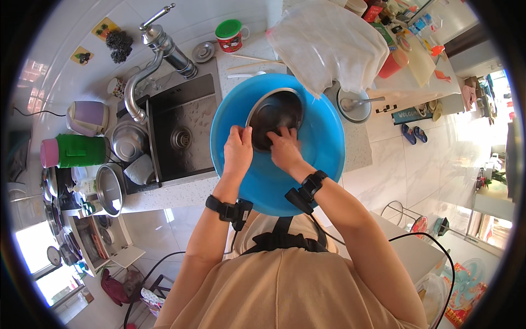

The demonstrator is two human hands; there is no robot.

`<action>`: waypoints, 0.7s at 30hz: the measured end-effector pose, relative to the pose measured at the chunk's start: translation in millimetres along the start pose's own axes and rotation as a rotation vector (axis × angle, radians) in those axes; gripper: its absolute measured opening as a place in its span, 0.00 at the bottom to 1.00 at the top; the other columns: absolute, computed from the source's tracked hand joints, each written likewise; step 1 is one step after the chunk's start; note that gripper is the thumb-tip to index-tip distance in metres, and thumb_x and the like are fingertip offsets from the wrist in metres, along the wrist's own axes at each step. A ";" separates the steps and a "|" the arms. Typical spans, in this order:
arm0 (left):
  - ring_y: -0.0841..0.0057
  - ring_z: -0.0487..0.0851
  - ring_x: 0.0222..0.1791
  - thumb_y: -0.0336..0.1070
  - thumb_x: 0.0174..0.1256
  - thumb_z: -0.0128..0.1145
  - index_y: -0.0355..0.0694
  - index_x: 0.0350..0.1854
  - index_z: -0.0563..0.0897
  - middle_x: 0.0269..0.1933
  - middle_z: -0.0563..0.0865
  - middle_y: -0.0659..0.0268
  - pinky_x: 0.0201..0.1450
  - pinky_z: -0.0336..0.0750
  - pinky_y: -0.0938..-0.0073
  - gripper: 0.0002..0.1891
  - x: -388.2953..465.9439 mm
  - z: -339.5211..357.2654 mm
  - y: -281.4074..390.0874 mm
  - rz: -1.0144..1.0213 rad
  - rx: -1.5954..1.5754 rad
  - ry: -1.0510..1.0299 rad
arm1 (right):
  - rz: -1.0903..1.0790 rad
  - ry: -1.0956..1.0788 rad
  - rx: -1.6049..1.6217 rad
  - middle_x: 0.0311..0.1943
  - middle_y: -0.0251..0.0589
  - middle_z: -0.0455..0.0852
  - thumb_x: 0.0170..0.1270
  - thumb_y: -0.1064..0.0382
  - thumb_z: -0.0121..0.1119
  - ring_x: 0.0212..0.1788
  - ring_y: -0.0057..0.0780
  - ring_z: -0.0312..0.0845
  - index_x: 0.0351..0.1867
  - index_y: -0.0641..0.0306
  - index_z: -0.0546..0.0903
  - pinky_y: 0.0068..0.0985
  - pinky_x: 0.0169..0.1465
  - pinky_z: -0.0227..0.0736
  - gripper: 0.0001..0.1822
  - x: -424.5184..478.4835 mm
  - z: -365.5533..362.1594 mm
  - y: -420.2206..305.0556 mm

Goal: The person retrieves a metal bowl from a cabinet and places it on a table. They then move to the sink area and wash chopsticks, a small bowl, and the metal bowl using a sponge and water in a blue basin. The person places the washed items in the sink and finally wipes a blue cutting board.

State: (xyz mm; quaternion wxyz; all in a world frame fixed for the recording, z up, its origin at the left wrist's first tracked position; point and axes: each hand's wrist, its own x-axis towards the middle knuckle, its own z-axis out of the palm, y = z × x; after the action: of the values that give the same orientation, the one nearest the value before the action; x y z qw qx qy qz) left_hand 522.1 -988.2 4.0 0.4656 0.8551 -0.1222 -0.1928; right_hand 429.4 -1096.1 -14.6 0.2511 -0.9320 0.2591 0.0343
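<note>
A large blue plastic basin (263, 181) rests at the counter's edge in front of me. Within it a round metal bowl (267, 96), dark inside, is tilted. My left hand (239, 152) pinches the bowl's left rim between thumb and fingers. My right hand (285, 148) reaches into the bowl with its fingers spread; whether they hold anything inside is hidden. Both wrists wear black straps with small devices and cables. What lies at the bowl's bottom cannot be made out.
Left of the basin is a steel sink (185, 152) with a tall faucet (135, 90). Behind lie chopsticks (250, 65), a white spoon (246, 75) and a lidded red mug (230, 41). A white cloth (328, 45) and a bowl with a spoon (354, 112) are at right.
</note>
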 end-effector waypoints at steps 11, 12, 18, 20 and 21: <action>0.47 0.80 0.32 0.37 0.67 0.55 0.34 0.33 0.72 0.30 0.82 0.49 0.34 0.74 0.57 0.11 -7.8 -11.8 2.6 0.145 0.175 0.066 | -0.012 -0.031 0.151 0.55 0.53 0.67 0.51 0.75 0.57 0.58 0.59 0.62 0.50 0.55 0.77 0.45 0.54 0.72 0.22 -4.0 11.6 6.4; 0.48 0.80 0.31 0.38 0.66 0.55 0.35 0.33 0.72 0.30 0.82 0.50 0.34 0.73 0.57 0.11 -7.9 -16.8 15.9 0.190 0.214 0.083 | -0.015 0.005 0.057 0.56 0.52 0.66 0.51 0.76 0.57 0.58 0.59 0.62 0.50 0.54 0.77 0.45 0.54 0.72 0.23 -0.9 6.1 13.0; 0.52 0.81 0.44 0.44 0.58 0.63 0.30 0.42 0.72 0.43 0.81 0.47 0.46 0.73 0.61 0.21 -5.7 10.2 -23.4 -0.100 -0.087 -0.043 | -0.001 -0.065 0.284 0.55 0.54 0.68 0.52 0.70 0.60 0.59 0.56 0.62 0.53 0.52 0.78 0.41 0.58 0.69 0.23 12.7 25.1 22.7; 0.57 0.81 0.39 0.37 0.58 0.62 0.32 0.44 0.71 0.39 0.82 0.50 0.41 0.74 0.63 0.19 -13.4 22.9 -52.6 -0.111 -0.065 -0.026 | -0.043 -0.210 0.660 0.55 0.55 0.70 0.53 0.65 0.62 0.61 0.56 0.61 0.54 0.51 0.78 0.39 0.63 0.62 0.23 14.8 26.0 13.9; 0.69 0.83 0.30 0.33 0.59 0.61 0.33 0.42 0.72 0.33 0.82 0.57 0.32 0.75 0.69 0.15 -14.7 23.8 -52.0 -0.014 -0.017 0.038 | -0.055 -0.210 0.645 0.55 0.54 0.70 0.54 0.65 0.62 0.62 0.57 0.61 0.55 0.50 0.77 0.39 0.63 0.62 0.23 13.1 24.9 12.6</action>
State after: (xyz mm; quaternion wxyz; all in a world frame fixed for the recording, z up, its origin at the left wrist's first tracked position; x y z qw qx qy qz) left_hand 499.9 -972.4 -48.4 0.4737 0.8554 -0.1056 -0.1808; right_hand 436.1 -1099.5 -44.5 0.5593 -0.8025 0.2040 0.0397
